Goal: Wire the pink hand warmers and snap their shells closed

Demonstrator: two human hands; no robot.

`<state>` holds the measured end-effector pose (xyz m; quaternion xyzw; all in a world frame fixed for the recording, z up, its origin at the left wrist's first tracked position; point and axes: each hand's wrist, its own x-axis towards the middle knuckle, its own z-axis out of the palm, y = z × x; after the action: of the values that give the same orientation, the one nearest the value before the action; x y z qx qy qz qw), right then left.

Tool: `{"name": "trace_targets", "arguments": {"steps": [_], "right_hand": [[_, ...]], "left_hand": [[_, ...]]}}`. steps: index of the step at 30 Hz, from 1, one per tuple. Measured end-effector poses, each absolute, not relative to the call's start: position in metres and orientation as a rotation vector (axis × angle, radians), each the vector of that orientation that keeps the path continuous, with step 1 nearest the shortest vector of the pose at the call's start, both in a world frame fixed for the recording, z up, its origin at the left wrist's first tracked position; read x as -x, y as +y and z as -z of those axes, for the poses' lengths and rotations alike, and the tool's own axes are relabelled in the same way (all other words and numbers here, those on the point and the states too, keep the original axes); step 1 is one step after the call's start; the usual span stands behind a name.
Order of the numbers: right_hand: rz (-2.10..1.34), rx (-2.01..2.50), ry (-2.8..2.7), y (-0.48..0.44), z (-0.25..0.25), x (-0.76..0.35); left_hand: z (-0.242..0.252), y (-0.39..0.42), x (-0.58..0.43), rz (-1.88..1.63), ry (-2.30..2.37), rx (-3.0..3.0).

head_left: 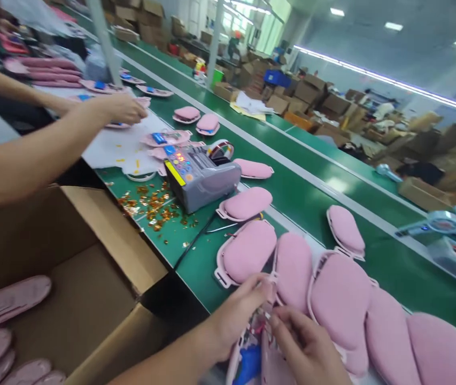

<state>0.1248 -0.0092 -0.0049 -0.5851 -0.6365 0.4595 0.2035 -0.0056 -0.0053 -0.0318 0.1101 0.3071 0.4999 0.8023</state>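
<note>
One open pink case, likely light, delicate inside: left hand pinches its end, right hand curls close, grip unclear; rim seems safest!

Bench runs from far left to near right. Open carton at near left, beside the bench's near edge; shells inside it. Dispenser on the bench; scraps just left of it, a paper sheet farther left, under a co-worker's hand. Padded cases strung from the dispenser to near right, several overlapping; a lone case behind that row. Handheld fans at right. Opened casing between left hand and right hand, before the row. Cardboard boxes behind the bench.
</note>
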Motion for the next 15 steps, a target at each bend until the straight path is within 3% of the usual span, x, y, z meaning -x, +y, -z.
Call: {"name": "trace_targets", "arguments": {"steps": [9,15], "right_hand": [[-1.400,1.601,-1.689,-0.005,-0.007,-0.118],[-1.262,1.590,-1.791,-0.003,-0.010,-0.118]], "left_hand": [[0.021,-0.009,0.007,-1.038,0.713,-0.338],[0.014,-0.011,0.005,-0.991,0.818,-0.425]]}}
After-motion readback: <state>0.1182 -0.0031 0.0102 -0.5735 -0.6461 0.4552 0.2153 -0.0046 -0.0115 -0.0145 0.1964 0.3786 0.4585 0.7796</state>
